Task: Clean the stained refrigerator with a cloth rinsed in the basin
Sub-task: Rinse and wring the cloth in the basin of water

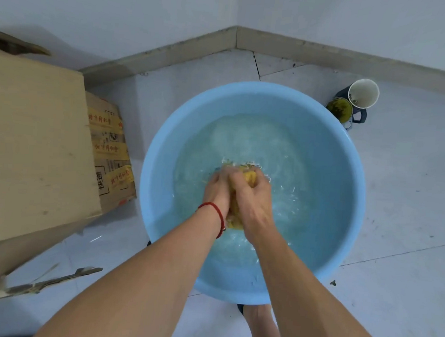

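Note:
A round light-blue basin (345, 208) with water in it stands on the tiled floor in the middle of the view. Over the water, my left hand (218, 191) and my right hand (253, 199) are pressed together around a yellow cloth (249, 176). Both hands grip it, and only its top and a bit at the bottom between the wrists show. Water splashes around the hands. A red string band circles my left wrist. No refrigerator is in view.
A large cardboard box (34, 139) stands at the left, with a smaller taped box (112, 150) behind it, close to the basin's left rim. A dark cup stack with a white cup (363, 92) sits at the basin's back right. The walls meet in a corner behind. My foot (260, 321) is under the basin's near rim.

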Tool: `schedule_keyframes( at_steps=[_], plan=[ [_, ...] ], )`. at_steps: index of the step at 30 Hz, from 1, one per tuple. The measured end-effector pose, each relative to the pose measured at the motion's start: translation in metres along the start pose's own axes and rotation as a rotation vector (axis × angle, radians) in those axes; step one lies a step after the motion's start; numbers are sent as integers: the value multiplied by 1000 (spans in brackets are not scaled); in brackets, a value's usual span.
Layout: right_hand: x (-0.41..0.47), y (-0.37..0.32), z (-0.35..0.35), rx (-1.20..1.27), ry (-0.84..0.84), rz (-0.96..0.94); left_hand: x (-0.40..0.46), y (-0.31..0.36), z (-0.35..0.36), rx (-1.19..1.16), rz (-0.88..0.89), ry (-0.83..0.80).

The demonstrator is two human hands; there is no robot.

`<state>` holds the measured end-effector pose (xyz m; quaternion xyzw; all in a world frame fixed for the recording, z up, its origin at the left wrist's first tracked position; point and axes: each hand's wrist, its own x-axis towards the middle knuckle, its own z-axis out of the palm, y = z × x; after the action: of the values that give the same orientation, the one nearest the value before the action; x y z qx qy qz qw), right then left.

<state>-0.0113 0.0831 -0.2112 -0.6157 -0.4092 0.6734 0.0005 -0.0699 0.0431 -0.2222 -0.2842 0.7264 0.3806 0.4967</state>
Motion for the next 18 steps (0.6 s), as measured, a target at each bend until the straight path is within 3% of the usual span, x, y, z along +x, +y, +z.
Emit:
schedule_keyframes(
  at_steps=[2, 7, 9, 11, 14, 18],
  plan=[
    [3, 0, 3, -204, 79, -153, -2, 7, 4, -56, -64, -26],
    [29, -5, -26, -1067, 167, -407, -8, 2, -14, 224, 12, -28],
    [34, -5, -38, -1235, 259, -463, -8, 3, -26, 208, 172, 81],
    [34, 0, -44, -1298, 439, -490, 0, 4, -32, 168, 223, 180],
    [29, 13, -38, -1154, 497, -277, 9, 1, -27, 263, 194, 174],
    [12, 9, -5, -269, 263, 16, 12, -7, -8, 193, 21, 34]
  ],
)
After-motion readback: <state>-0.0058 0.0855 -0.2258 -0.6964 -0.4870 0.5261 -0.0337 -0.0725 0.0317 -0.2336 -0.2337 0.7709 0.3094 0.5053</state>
